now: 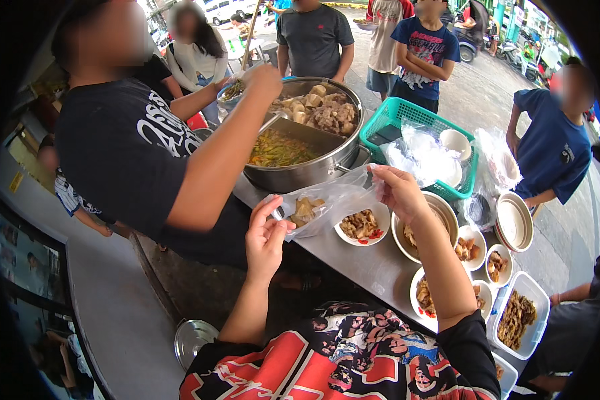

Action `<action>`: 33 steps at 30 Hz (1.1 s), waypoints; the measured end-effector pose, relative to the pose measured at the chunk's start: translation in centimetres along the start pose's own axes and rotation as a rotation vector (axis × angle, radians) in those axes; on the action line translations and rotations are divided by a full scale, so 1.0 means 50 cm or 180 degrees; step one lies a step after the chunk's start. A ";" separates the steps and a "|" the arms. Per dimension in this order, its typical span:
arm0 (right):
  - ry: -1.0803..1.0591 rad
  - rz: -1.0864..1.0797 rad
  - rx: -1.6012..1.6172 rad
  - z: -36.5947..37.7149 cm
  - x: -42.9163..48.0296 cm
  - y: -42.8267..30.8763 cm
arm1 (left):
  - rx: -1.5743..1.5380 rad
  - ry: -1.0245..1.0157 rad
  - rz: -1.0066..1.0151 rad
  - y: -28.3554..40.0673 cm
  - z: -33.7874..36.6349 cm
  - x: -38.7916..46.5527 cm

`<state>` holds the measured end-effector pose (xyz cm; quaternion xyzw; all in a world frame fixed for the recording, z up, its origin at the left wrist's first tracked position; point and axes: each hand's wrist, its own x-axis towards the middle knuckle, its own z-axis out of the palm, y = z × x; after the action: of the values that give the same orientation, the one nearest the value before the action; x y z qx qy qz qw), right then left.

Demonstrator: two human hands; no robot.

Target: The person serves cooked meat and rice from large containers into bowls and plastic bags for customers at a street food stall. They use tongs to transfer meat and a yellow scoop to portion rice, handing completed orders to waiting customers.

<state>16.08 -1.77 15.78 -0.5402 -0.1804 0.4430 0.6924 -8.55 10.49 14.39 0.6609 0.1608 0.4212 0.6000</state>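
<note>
Between my two hands a clear plastic bag [325, 207] is stretched out, with pieces of pale brown food [306, 210] inside. My left hand [266, 237] pinches the bag's left side near the food. My right hand [397, 190] grips its upper right end. Beneath the bag, a white bowl of chopped meat [361, 226] stands on the metal table. Beyond it is a large round steel pot [300, 172] with a divider, holding green vegetables in broth [282, 150] and big chunks of meat [332, 112].
A co-worker's arm [220, 155] reaches over the pot from the left. A green plastic basket [420, 107] holds bags and bowls. Several bowls of meat and a plastic tub of food [517, 317] line the metal table [340, 265]. People stand across the table. A steel lid [195, 342] lies low at left.
</note>
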 end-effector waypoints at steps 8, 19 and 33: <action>0.0014 -0.0028 -0.0031 0.022 0.003 0.001 | -0.0004 0.0058 -0.0071 -0.001 -0.007 -0.001; 0.0028 0.0031 -0.0017 0.010 0.017 0.013 | 0.0082 0.0316 -0.0027 -0.002 -0.012 0.014; 0.0014 -0.0014 0.0015 0.009 0.018 0.002 | 0.0281 0.0161 0.0216 -0.001 -0.006 0.019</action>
<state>16.22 -0.80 15.64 -0.5391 -0.1790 0.4407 0.6951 -8.18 11.39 14.67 0.6810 0.1718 0.4503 0.5513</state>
